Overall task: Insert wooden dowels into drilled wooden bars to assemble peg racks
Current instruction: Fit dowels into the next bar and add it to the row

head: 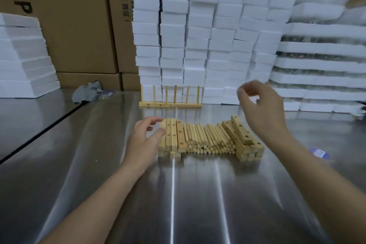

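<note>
Head view. Noting dowels [208,138] lying between left bar stack [174,134] and right bar stack [243,134] on steel table [79,164]. Noting assembled racks [170,104] standing against foam blocks [198,35], cardboard boxes [79,25] alongside. Finding left hand [145,136] loosely open beside left bar stack; right hand [261,109] hovering empty, fingers relaxed.

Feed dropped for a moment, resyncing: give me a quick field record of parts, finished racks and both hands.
left bars: stacked; left hand touching them, grip unclear
right bars: stacked, top one askew
dowels: loose pile between both stacks
finished racks: two, upright, end to end before the foam blocks
right hand: raised, fingers loosely curled, empty
</note>
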A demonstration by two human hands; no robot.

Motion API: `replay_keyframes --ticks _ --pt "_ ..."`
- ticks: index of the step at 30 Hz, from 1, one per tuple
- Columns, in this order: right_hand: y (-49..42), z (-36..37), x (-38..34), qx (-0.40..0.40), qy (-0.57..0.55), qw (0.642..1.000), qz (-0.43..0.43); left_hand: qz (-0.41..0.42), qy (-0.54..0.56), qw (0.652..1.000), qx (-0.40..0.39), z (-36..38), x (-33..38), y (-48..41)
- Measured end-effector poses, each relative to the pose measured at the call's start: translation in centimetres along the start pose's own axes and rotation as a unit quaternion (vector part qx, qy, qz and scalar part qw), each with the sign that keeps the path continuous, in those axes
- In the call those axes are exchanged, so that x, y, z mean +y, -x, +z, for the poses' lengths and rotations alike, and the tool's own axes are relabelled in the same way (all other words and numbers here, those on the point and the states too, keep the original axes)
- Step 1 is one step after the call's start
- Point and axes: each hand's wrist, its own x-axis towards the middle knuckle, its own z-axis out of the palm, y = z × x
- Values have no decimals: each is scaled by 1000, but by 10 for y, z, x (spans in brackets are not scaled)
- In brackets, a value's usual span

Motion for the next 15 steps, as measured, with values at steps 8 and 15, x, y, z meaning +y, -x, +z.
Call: replay_keyframes --ticks 8,15 --pt "39 -8 61 -55 78 994 55 145 -255 949 -118 6 4 12" --pt "36 -3 54 -168 181 968 41 145 -268 947 -104 7 3 11"
